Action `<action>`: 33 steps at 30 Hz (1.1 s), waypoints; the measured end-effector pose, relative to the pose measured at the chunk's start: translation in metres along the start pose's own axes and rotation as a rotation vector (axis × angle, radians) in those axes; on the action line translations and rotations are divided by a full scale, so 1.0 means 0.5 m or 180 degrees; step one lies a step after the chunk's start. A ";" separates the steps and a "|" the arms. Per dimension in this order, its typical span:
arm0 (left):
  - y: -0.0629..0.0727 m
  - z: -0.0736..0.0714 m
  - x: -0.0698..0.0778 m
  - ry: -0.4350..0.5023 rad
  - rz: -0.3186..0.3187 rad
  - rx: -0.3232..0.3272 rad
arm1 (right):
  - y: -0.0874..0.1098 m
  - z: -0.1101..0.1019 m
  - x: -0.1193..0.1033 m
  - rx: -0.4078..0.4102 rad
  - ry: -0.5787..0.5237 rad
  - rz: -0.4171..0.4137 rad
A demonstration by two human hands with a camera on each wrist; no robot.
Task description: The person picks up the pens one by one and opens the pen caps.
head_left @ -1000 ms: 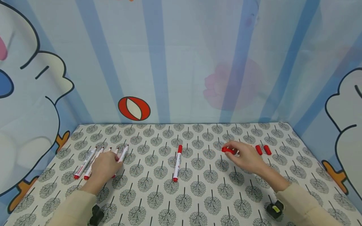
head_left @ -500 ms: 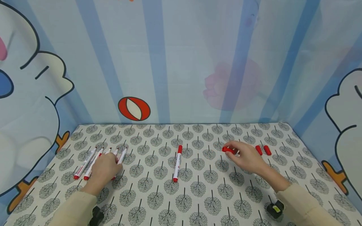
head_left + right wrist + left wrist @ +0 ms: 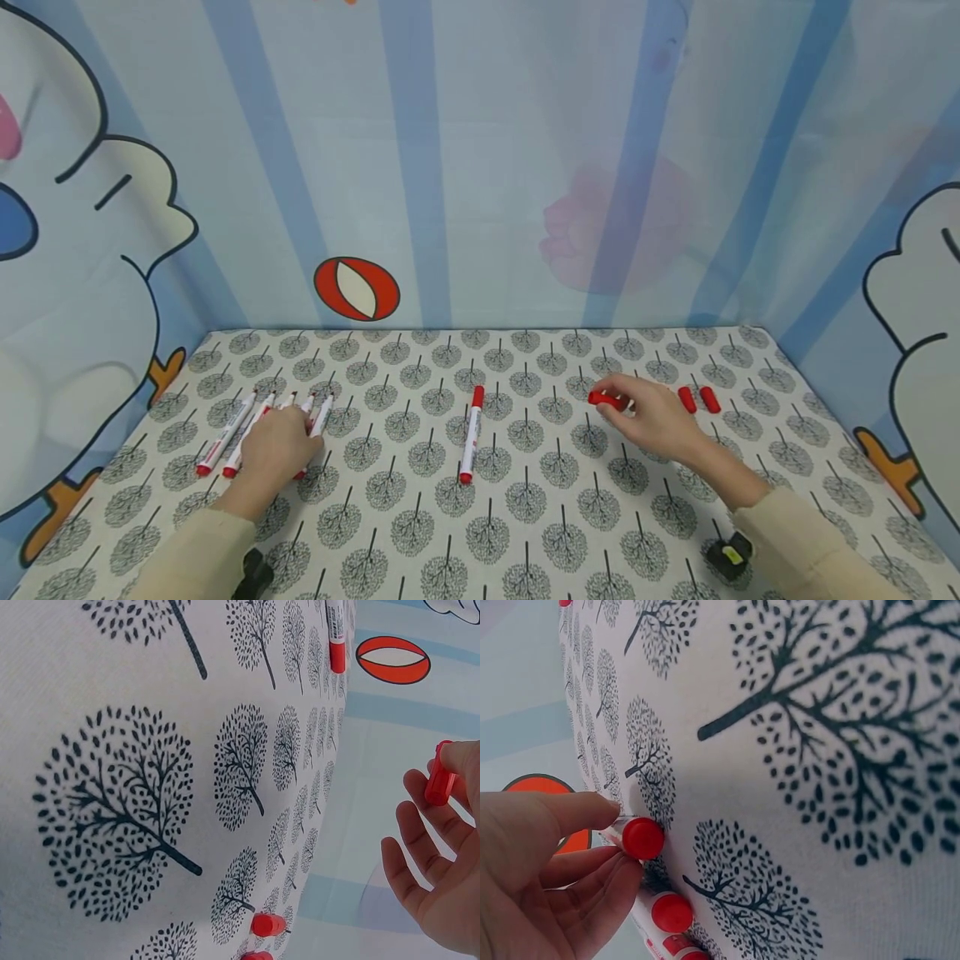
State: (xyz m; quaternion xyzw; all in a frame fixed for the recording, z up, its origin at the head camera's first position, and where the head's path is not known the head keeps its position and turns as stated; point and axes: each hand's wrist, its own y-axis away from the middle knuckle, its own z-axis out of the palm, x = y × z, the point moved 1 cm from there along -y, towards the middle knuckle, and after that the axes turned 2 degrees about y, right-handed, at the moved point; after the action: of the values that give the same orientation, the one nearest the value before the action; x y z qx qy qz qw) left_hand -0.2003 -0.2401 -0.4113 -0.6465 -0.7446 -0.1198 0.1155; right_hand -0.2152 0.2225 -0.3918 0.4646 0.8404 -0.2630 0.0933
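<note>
My left hand (image 3: 273, 446) is over a row of several uncapped white markers at the left of the table. Between its thumb and fingers it pinches the rightmost marker (image 3: 322, 414), whose red end (image 3: 643, 838) faces the left wrist camera. Leftmost in the row lies another uncapped marker (image 3: 227, 433). Parts of the middle markers are hidden under the hand. My right hand (image 3: 648, 414) pinches a red marker cap (image 3: 441, 776) between thumb and index finger, the other fingers spread loosely. A capped marker (image 3: 472, 433) lies alone between the hands.
Two loose red caps, one nearer the right hand (image 3: 686, 399) and another cap (image 3: 709, 399) beside it, lie on the tree-print tablecloth (image 3: 555, 517). Behind the table's far edge rises a cartoon-printed backdrop (image 3: 487, 167).
My left hand has shifted the rightmost marker slightly left, closer to the others in the row. The right hand stays in place with its cap.
</note>
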 end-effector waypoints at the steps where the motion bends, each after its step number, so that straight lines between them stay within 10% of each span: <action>1: 0.000 0.000 0.000 0.0002 0.0012 0.0013 | 0.000 0.000 0.000 -0.0002 -0.0001 0.0001; 33: 0.003 -0.023 0.071 0.0149 0.0570 0.0325 | 0.014 -0.026 0.027 0.0340 0.0351 0.0141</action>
State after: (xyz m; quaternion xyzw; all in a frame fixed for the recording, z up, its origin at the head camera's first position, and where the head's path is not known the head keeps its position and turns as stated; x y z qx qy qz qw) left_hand -0.2034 -0.2106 -0.3889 -0.7007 -0.6861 -0.0859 0.1759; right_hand -0.2158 0.2423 -0.3889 0.5012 0.8185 -0.2793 0.0277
